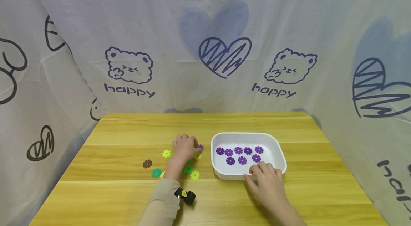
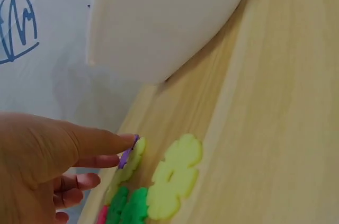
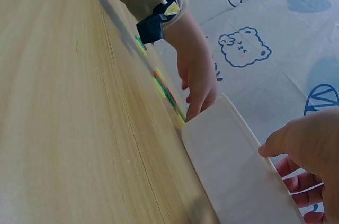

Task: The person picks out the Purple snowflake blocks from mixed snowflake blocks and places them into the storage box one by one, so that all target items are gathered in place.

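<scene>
My left hand [image 1: 185,148] reaches down at the far side of the loose pieces. Between its thumb and forefinger it pinches a purple snowflake disc [image 2: 125,159], low beside a yellow snowflake disc [image 2: 175,176]. My right hand [image 1: 267,182] holds the near rim of a white tray [image 1: 214,167], thumb outside and fingers over the inner side. Inside the tray lie several purple snowflake discs [image 1: 242,160], spread flat. The left fingertips are partly hidden in the head view.
Around the left forearm lie yellow discs [image 1: 194,175], green discs [image 1: 156,173] and a brown disc [image 1: 147,163]. A black wrist strap with a camera [image 1: 189,197] sits on the left sleeve. Printed cloth [image 1: 179,76] hangs behind the wooden table [image 1: 106,197].
</scene>
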A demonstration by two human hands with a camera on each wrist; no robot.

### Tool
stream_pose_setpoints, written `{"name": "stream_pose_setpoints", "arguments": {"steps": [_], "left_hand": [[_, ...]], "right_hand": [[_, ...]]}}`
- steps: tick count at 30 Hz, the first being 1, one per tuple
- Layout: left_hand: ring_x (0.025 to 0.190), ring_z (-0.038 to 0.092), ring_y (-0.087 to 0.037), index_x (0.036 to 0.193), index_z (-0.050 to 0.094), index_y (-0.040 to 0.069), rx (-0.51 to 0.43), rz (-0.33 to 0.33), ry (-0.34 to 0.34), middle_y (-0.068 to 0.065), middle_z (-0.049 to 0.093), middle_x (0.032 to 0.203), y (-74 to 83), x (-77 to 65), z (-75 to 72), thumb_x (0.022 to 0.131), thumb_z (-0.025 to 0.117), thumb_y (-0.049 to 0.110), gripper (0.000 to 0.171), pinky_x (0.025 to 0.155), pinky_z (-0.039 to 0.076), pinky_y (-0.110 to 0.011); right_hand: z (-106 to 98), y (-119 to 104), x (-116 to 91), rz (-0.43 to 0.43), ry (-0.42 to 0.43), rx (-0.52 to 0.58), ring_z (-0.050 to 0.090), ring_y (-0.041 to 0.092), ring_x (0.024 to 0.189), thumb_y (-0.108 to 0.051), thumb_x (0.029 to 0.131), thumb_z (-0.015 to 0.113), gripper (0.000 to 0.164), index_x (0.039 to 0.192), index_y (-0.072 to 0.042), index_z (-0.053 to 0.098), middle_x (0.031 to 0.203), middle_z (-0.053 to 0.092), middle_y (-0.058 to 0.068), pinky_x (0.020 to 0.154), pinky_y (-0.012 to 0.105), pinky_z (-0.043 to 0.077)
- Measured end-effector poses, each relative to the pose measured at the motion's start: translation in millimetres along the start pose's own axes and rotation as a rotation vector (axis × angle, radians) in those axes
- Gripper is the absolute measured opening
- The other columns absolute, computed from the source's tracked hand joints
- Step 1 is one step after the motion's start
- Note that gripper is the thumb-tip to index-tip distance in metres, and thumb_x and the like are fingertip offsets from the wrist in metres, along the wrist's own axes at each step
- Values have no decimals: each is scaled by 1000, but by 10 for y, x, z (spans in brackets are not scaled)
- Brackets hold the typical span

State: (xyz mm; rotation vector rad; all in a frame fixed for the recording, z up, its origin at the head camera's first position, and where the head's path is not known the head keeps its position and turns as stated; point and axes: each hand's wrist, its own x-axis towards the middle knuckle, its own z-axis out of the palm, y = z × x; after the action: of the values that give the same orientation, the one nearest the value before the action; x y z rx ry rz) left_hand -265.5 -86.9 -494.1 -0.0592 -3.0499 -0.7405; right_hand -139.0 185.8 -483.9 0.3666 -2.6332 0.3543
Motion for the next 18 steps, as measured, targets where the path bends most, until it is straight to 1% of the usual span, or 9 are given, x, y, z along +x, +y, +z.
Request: {"name": "stream_pose_setpoints", "arguments": {"steps": [4,9,14,18], "left_hand": [[102,40,-30,85,65,14,4,-22,-25,-8,53,100,20,47,9,79,78,33,23,85,29,-45],[98,40,-29,80,59,14,-30,-20,-20,-7,52,96,47,69,-11,76,79,26,24,83,28,-44],[95,42,-28,75,58,15,-47,-10,-12,-5,54,93,64,64,-13,77,81,28,26,83,28,-44],[95,46,-28,71,59,18,-46,18,3,-4,57,90,86,49,-26,79,80,31,26,84,29,-45]], "right_hand": [[-9,5,7,-1,3,-1,48,14,79,-30,77,81,22,84,-18,64,84,56,-4,74,35,35],[2,11,9,-3,15,-1,48,15,79,-30,76,81,23,84,-18,64,84,56,-4,74,34,34],[5,11,7,-9,14,-8,48,15,78,-31,76,82,23,84,-18,64,84,57,-4,74,34,36],[5,11,4,-8,14,-7,48,15,78,-31,76,82,23,84,-18,64,84,56,-4,74,34,35]]}}
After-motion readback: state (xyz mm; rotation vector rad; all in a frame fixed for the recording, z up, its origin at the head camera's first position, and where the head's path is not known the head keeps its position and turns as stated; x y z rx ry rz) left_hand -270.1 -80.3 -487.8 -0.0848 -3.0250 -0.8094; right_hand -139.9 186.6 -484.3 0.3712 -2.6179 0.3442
